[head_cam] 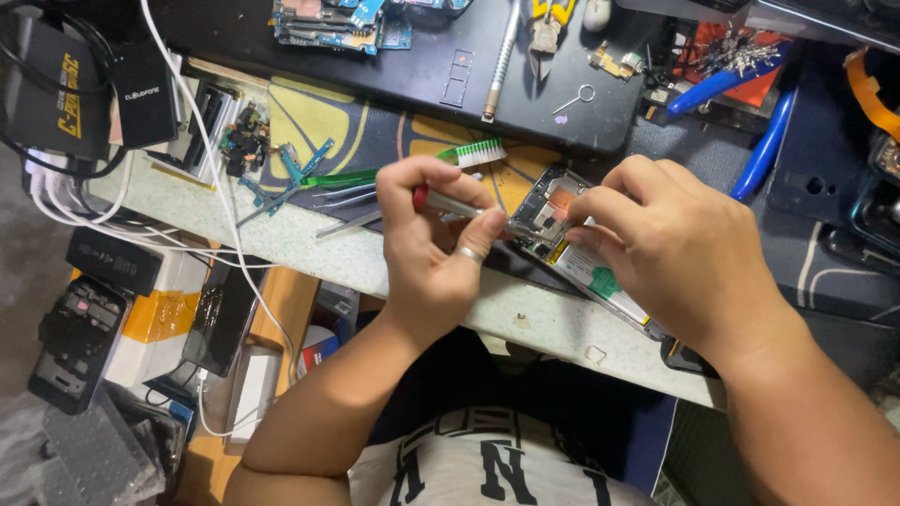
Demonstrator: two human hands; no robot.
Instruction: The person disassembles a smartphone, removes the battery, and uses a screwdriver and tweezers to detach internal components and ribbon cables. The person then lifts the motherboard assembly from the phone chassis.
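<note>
Red-capped screwdriver (450,203) pinched in our left hand (433,245) meets the opened phone (572,245) that our right hand (677,251) pinches steady on the desk (309,245) just beyond it, so we judge a screw is being worked, needing light, straight turns.

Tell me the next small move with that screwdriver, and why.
Probably turn the screwdriver in place: the left hand pinches it with its tip down in the opened phone, which the right hand steadies on the bench.

Green-bristled toothbrush (412,167), red-capped screwdriver (450,203), blue pliers handles (764,150).
</note>
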